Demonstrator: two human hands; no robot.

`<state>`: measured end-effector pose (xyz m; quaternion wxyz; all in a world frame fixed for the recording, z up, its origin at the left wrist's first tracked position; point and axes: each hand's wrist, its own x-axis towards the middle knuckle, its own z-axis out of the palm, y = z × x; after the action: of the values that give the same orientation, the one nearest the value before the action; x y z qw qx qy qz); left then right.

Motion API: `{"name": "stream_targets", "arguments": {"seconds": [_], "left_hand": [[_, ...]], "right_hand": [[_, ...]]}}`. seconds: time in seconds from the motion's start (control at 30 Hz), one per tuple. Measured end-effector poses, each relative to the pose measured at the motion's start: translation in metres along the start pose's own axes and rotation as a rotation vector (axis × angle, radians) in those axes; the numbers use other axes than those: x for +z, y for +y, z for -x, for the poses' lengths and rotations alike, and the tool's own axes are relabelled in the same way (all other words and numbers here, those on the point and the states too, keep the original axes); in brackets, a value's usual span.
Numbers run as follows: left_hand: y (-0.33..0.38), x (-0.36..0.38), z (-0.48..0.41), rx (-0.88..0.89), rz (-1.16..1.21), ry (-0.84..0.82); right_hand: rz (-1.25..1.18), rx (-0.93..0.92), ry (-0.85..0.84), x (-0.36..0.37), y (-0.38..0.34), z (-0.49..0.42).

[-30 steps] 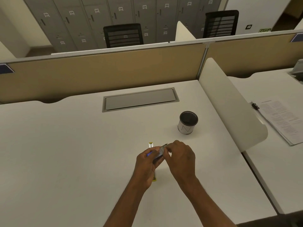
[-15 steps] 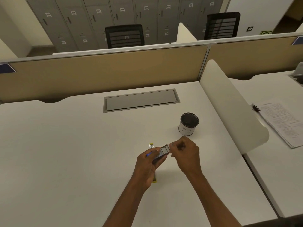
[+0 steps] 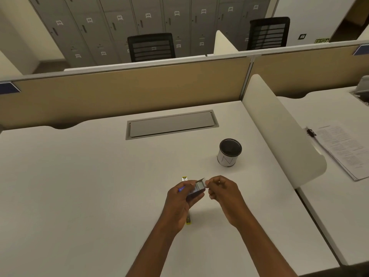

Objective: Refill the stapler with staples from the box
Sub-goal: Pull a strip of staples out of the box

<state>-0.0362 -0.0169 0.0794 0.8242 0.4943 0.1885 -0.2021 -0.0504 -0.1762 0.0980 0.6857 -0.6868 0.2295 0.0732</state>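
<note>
Gripped in left hand (image 3: 179, 198) above the desk (image 3: 79, 186), staple box (image 3: 196, 189) now has its end flap open vs 1 s ago, right hand (image 3: 221, 189) pinching at the mouth, contents unclear, so staples prob. come out next; stapler (image 3: 187, 219) lies on desk underneath.

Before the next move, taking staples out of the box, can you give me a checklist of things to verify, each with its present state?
1. Staple box held firmly: ok, the left hand wraps around it above the desk.
2. Box end open: ok, the flap stands up at the end facing the right hand.
3. Right hand at the opening: ok, its fingertips are pinched right at the flap.
4. Staples already gripped: cannot tell, too small to see.
5. Stapler ready to load: cannot tell, the yellow stapler lies on the desk mostly hidden under the left hand.
6. Cup out of the way: ok, it stands apart behind the hands.
</note>
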Motion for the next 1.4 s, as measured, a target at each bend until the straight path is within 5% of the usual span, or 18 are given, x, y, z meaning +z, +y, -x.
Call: {"name": "stream_targets", "arguments": {"seconds": [0.23,1.07,1.4], "left_hand": [[-0.001,0.001,0.004,-0.018,-0.013,0.002],[-0.017,-0.001,-0.005,-0.088,0.096,0.113],[0.002,-0.019,-0.025,0.082,-0.632,-0.264]], "right_hand": [[0.175,-0.184,0.142,0.009,0.006,0.000],[-0.138,-0.096,0.007,0.030,0.023,0.018],[-0.130,0.113,-0.005,0.002,0.017,-0.026]]}}
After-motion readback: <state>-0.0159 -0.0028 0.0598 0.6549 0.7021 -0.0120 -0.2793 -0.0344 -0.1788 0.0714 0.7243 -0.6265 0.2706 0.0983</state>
